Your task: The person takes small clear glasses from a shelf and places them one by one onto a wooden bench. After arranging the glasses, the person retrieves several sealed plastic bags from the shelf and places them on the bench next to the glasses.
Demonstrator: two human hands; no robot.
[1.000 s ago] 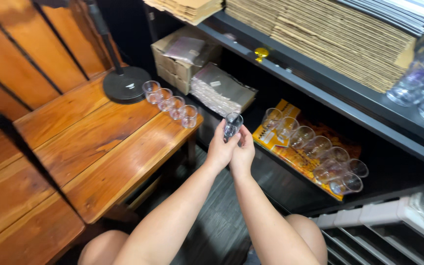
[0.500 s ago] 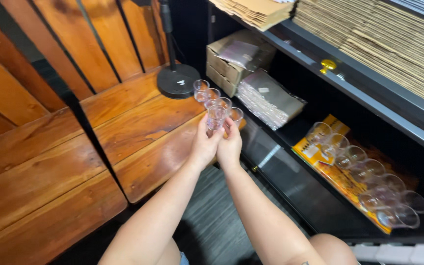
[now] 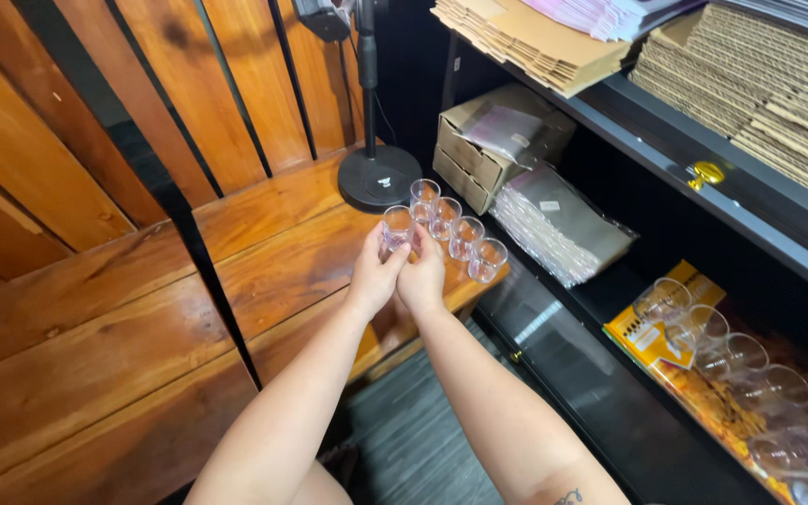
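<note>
Over the wooden bench (image 3: 264, 252) | clear plastic cup (image 3: 396, 227) is being gripped by left hand (image 3: 375, 278) and right hand (image 3: 422, 277) | row of four cups (image 3: 455, 230) just beside.

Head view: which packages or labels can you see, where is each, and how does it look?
Open cardboard box: floor beside the fan base, brown, clear bags inside.
Stack of clear bags: right of the box, small white label on top.
Yellow-orange flat package: lower shelf, under clear cups.
</note>
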